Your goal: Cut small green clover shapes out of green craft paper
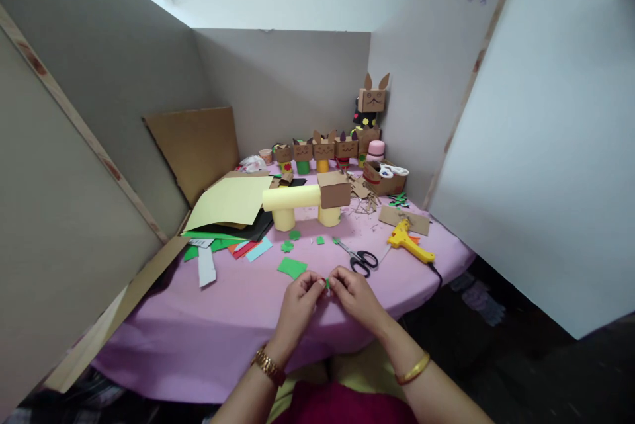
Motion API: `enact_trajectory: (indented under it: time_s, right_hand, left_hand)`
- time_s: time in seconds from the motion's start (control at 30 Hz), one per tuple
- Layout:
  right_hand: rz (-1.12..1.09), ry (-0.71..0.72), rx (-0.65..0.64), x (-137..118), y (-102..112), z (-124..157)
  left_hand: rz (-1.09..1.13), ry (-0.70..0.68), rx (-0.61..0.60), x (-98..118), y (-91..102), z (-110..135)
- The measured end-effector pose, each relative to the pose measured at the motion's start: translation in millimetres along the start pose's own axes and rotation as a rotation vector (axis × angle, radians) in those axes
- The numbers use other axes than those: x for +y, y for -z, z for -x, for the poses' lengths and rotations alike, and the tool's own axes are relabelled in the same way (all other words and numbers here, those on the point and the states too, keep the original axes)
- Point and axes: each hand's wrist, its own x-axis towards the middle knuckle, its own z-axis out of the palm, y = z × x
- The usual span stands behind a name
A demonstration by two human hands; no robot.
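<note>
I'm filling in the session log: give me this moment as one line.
left hand: pinching small green piece | right hand: pinching same piece | scissors: on tablecloth | yellow glue gun: right of scissors

A scrap (327, 283) was held above the near side of the desk (188, 331); beyond it, scissors (356, 254) were laid left of a glue gun (407, 243). Behind the scissors, a figure (292, 198) was set, flanked by stacked sheets (233, 199) on the left, a box (381, 182) right.
</note>
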Motion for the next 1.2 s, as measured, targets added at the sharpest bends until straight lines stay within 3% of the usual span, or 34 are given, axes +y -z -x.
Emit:
enact_trajectory:
  time_s: [0.17,0.43,0.7,1.2]
  right_hand:
    - [-0.039,-0.028,0.037,5.0,-0.5,0.6]
    - [-0.125,-0.063,0.004,7.4,0.6,-0.1]
    - [-0.12,-0.036,0.02,5.8,1.3,-0.3]
    - [-0.066,0.173,0.127,2.8,-1.7,5.5]
  left_hand:
    - [-0.002,-0.006,-0.058,-1.2,-0.2,-0.9]
    - [-0.012,-0.034,-0.016,-2.8,1.3,2.0]
    - [-0.003,-0.012,-0.099,-1.8,1.7,-0.5]
    - [0.115,0.126,-0.037,1.7,2.8,-5.2]
